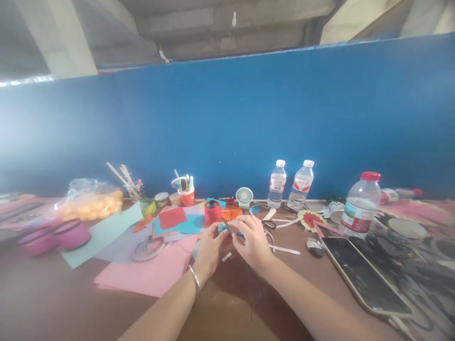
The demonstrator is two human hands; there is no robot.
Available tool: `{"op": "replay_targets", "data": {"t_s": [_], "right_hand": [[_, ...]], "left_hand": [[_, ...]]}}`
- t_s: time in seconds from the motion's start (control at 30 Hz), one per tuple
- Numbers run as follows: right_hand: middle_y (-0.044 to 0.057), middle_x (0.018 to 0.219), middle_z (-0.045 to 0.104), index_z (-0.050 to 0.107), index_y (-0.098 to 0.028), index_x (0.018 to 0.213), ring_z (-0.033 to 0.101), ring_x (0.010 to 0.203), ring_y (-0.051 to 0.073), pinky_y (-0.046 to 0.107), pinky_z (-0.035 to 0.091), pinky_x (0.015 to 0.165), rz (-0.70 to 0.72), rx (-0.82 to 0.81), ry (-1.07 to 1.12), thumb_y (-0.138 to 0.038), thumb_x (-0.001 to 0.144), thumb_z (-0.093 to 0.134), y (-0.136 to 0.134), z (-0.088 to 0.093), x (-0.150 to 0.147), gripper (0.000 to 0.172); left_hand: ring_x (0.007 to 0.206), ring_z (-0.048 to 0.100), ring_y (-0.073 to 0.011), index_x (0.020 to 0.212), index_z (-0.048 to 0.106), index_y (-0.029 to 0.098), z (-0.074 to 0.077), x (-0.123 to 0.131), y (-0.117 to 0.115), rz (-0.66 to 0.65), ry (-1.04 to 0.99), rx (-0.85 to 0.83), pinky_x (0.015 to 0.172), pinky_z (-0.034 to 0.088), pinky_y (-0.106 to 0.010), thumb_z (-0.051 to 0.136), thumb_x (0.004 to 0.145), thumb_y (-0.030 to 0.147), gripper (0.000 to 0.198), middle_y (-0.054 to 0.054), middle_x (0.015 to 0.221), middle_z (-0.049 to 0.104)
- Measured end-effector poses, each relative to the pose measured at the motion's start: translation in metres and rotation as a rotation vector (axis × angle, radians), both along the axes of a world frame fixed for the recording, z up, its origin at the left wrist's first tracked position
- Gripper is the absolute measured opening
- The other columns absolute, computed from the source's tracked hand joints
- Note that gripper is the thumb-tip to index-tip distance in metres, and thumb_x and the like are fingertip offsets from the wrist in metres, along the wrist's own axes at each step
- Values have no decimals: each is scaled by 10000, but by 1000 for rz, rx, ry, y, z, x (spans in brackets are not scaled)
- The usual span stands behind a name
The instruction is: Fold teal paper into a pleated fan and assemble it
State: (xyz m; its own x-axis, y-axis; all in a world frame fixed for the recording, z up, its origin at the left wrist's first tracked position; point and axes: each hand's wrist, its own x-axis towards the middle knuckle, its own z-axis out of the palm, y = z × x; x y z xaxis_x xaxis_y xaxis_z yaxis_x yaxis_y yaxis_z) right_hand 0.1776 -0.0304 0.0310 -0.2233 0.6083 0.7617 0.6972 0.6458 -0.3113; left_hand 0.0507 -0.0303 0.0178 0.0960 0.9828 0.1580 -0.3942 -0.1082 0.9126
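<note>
In the middle of the head view, my left hand (209, 250) and my right hand (253, 240) meet over the table. Both pinch a small teal piece (223, 228) that looks like folded paper. Its far side is partly covered by my fingers. Just beyond my left fingers stands a red thread spool (212, 214). An orange pleated paper piece (232, 213) lies behind the teal piece. White paper strips (286, 250) and black-handled scissors (269, 224) are to the right of my right hand.
Pink paper sheets (145, 273) and a pale green sheet (103, 237) spread to the left. A phone (366, 274), a computer mouse (315, 247) and a red-capped bottle (361, 206) are at the right. Two water bottles (276, 184) and a small fan (244, 196) stand by the blue partition (227, 118).
</note>
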Motion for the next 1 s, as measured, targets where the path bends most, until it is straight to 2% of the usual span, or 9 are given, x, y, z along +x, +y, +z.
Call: {"op": "replay_targets", "data": {"t_s": [0.37, 0.5, 0.6, 0.73, 1.0], "right_hand": [[37, 908, 511, 591, -260, 920, 453, 845, 179, 315, 330, 725, -6, 25, -59, -110, 696, 482, 1, -1, 1, 290], [44, 908, 537, 538, -227, 980, 471, 858, 187, 324, 346, 750, 8, -7, 39, -133, 695, 496, 0, 0, 0, 303], [52, 915, 553, 501, -200, 992, 489, 871, 190, 319, 368, 764, 50, -68, 168, -148, 686, 507, 2, -1, 0, 310], [31, 854, 576, 535, -200, 874, 521, 825, 164, 279, 395, 736, 149, -183, 307, -164, 716, 475, 6, -5, 2, 172], [-3, 761, 602, 571, -199, 793, 518, 597, 128, 240, 398, 552, 129, -421, 528, -221, 695, 488, 9, -12, 0, 130]], "left_hand": [[636, 570, -106, 750, 492, 174, 1, 0, -1, -2, -47, -40, 617, 477, -246, 601, 664, 225, 148, 20, 706, 571], [646, 567, -94, 781, 510, 168, 1, 0, 0, 27, -42, -29, 644, 470, -228, 594, 670, 230, 152, 12, 735, 567], [681, 569, -94, 787, 513, 168, 1, -1, 2, 66, -44, -3, 685, 461, -232, 578, 686, 241, 141, 1, 777, 568], [700, 564, -95, 767, 510, 167, -2, -5, 6, 94, -68, 3, 697, 454, -234, 586, 679, 242, 139, 0, 775, 561], [764, 574, -126, 822, 518, 170, -2, -6, 6, 56, -145, 5, 695, 455, -247, 581, 683, 215, 159, -12, 798, 567]]}}
